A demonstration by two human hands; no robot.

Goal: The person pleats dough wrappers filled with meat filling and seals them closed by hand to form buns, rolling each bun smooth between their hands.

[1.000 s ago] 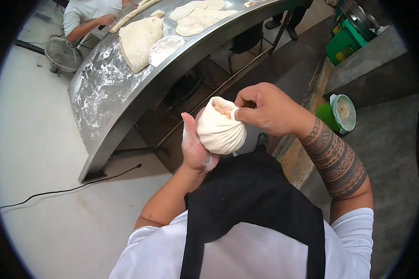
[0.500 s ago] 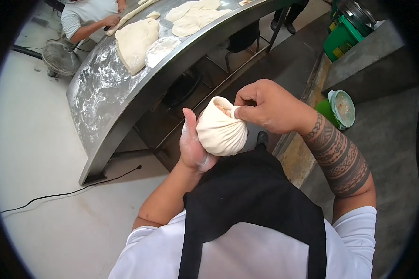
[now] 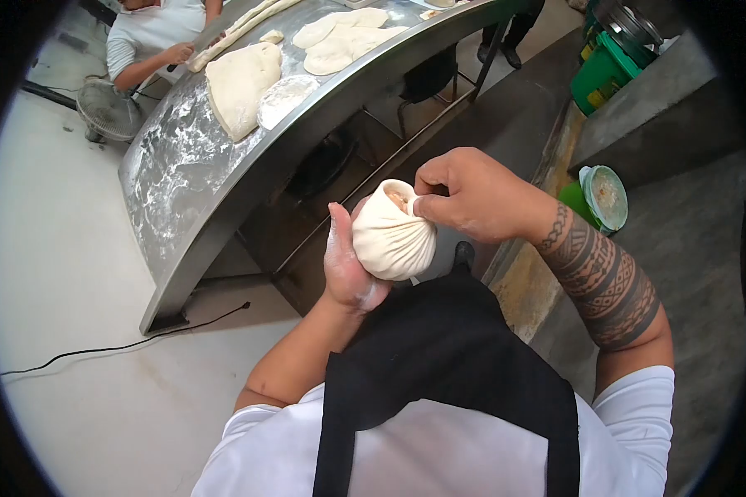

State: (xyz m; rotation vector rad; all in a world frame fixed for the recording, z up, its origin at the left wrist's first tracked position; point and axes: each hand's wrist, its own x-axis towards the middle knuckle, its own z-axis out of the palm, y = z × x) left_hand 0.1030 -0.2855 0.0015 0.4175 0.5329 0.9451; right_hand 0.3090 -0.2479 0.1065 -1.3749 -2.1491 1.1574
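Note:
A round, pleated dough bun point(image 3: 394, 236) rests in my left hand point(image 3: 346, 269), which cups it from below and the left with the thumb up along its side. The bun's mouth is partly open at the top, and brownish filling shows inside. My right hand point(image 3: 472, 195) pinches the dough rim at the right of the opening between thumb and forefinger. Pleats run down from that pinch around the bun. Both hands are in front of the black apron, away from the table.
A floured metal table point(image 3: 182, 157) with a curved edge holds a dough slab point(image 3: 244, 87), flat dough pieces point(image 3: 348, 45) and a flour bowl point(image 3: 288, 99). Across it stands another person point(image 3: 153, 37). A fan point(image 3: 108, 109), cord point(image 3: 141, 341), green tub point(image 3: 605, 74) and lidded green bucket point(image 3: 607, 199) surround me.
The bun's opening has become smaller and rounder, with more pleats gathered at the right pinch. The view has shifted slightly.

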